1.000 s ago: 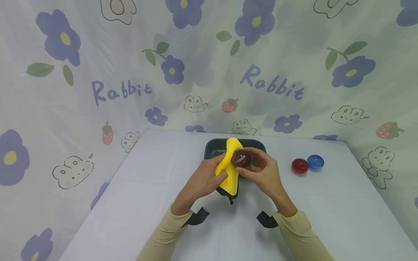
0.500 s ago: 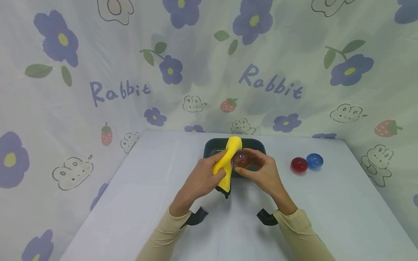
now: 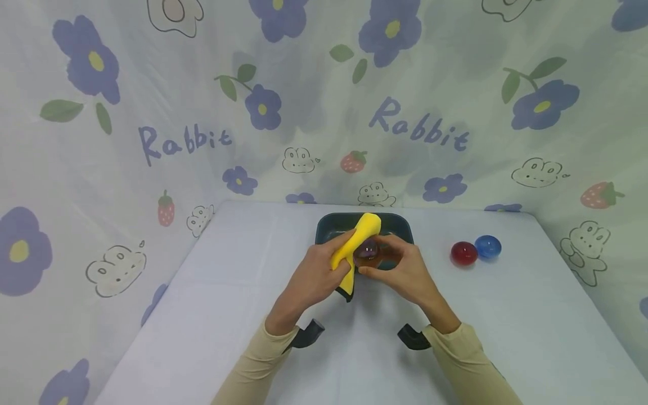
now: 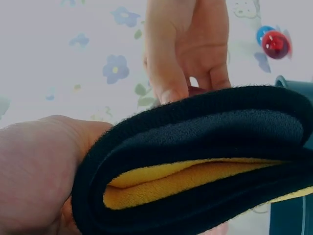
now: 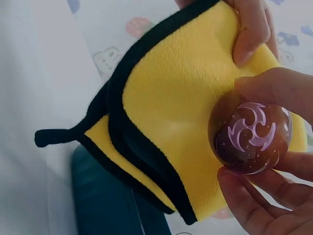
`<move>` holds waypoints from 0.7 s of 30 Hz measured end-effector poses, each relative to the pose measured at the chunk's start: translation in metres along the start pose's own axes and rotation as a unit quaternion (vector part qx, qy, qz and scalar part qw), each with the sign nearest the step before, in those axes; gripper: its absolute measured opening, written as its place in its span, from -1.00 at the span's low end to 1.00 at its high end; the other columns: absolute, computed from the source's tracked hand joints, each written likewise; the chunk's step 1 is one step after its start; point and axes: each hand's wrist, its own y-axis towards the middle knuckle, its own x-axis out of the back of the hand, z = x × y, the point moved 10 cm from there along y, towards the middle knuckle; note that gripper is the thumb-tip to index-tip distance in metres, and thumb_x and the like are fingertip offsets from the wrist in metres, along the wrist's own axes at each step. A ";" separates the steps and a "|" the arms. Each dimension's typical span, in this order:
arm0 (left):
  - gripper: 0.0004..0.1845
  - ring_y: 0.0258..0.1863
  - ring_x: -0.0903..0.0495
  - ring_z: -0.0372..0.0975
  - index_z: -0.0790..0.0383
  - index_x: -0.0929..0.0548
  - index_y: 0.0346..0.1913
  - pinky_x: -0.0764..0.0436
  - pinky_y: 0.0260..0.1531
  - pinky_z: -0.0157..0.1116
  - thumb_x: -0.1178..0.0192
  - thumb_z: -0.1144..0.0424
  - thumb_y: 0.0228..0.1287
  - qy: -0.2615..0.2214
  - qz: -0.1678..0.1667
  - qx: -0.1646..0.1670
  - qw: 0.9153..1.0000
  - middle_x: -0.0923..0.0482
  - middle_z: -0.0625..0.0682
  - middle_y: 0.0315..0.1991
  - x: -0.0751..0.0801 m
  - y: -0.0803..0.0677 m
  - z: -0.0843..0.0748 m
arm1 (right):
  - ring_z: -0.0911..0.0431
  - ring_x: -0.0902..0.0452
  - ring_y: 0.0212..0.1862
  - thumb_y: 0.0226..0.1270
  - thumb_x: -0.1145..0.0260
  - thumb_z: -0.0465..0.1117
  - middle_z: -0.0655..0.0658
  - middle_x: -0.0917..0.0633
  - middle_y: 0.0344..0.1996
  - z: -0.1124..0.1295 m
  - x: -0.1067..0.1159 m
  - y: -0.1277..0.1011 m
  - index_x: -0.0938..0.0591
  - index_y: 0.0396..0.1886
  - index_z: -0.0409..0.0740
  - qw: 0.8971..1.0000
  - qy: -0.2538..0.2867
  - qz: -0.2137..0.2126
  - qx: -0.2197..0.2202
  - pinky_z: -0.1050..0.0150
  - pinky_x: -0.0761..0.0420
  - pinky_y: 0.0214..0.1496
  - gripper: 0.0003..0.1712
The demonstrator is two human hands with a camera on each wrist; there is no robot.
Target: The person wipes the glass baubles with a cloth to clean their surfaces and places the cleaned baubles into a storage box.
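A translucent ball (image 5: pixel 252 132) with a pale swirl is at the near side of the dark green tray (image 3: pixel 331 225). The right hand (image 3: pixel 405 270) pinches it, fingers bent, next to the yellow cloth (image 5: pixel 166 93) that the left hand (image 3: pixel 316 274) grips. Right of the tray lie a red ball (image 3: pixel 463 254) and a blue ball (image 3: pixel 488 247).

White tbl (image 3: pixel 223 281), floral "Rabbit" backdrop (image 3: pixel 314 124)
Red ball (image 3: pixel 463 254) just beside blue ball (image 3: pixel 489 247), R side; dk tray (image 3: pixel 330 228) nr back.
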 end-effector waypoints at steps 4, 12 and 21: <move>-0.35 -0.34 -0.52 -0.23 0.15 -0.42 0.52 -0.56 -0.35 -0.41 -0.14 0.36 0.35 0.007 0.006 -0.003 1.000 -0.66 0.08 0.02 -0.001 0.000 0.000 | 0.09 -0.73 -0.08 0.07 -0.65 -0.15 -0.08 -0.73 0.04 0.004 -0.003 -0.001 -0.67 0.24 -0.03 1.000 -0.008 0.008 0.011 0.32 -0.72 0.07 -0.33; -0.37 -0.23 -0.56 -0.20 0.18 -0.41 0.51 -0.62 -0.20 -0.37 -0.16 0.34 0.38 0.010 0.016 -0.012 1.000 -0.68 0.09 0.08 -0.004 0.002 0.002 | 0.07 -0.72 -0.08 0.06 -0.64 -0.20 -0.09 -0.73 0.06 0.009 -0.004 -0.003 -0.67 0.21 -0.03 1.000 0.004 0.015 0.023 0.29 -0.72 0.08 -0.35; -0.34 -0.37 -0.54 -0.23 0.23 -0.40 0.51 -0.59 -0.35 -0.42 -0.12 0.33 0.32 -0.008 0.026 -0.006 1.000 -0.66 0.10 -0.07 -0.004 0.004 0.005 | -0.04 -0.70 0.05 0.06 -0.61 -0.31 -0.14 -0.70 0.13 0.017 -0.001 -0.004 -0.66 0.22 -0.08 0.998 0.046 -0.002 0.040 0.33 -0.70 0.12 -0.35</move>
